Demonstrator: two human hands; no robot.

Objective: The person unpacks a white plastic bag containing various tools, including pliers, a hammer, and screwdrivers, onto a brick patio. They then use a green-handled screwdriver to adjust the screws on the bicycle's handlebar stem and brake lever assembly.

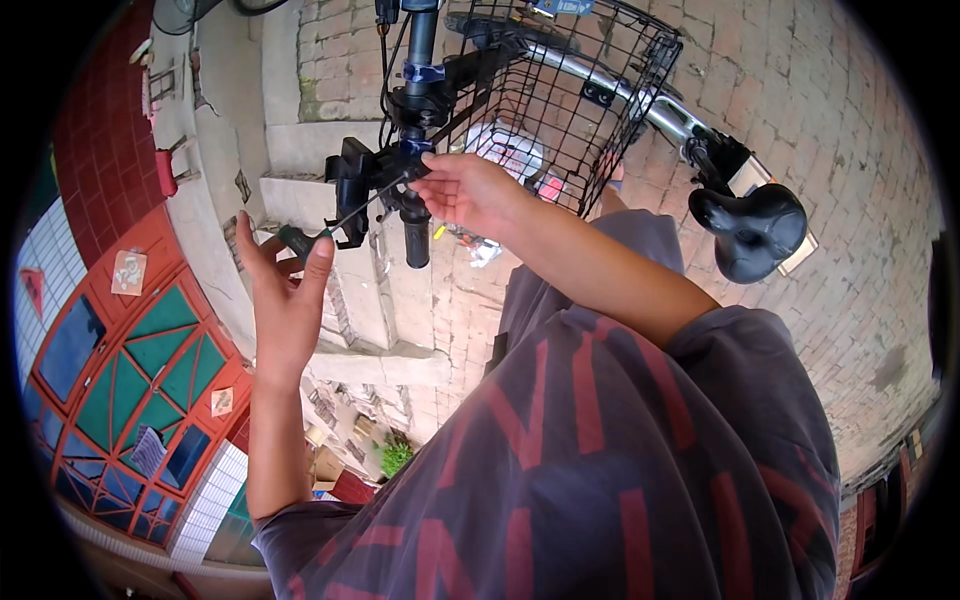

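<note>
My left hand [283, 290] holds a screwdriver [297, 240] by its dark green handle, between thumb and fingers. Its thin shaft slants up and right to a black clamp on the bike's handlebar [421, 75]. Beside the shaft's tip, my right hand [468, 190] has thumb and fingers closed together against the clamp. What they pinch, if anything, is hidden. Below the clamp hangs a black handlebar grip [417, 243]. A black phone-holder-like bracket [352, 190] sticks out to the left of the bar, near the shaft.
A black wire basket [610, 110] sits right of the handlebar, with a white plastic bag [505, 150] seen through its mesh. Farther right is a black saddle [750, 232]. Stone steps [365, 290] and a red door [125, 370] stand left; brick paving [800, 130] spreads right.
</note>
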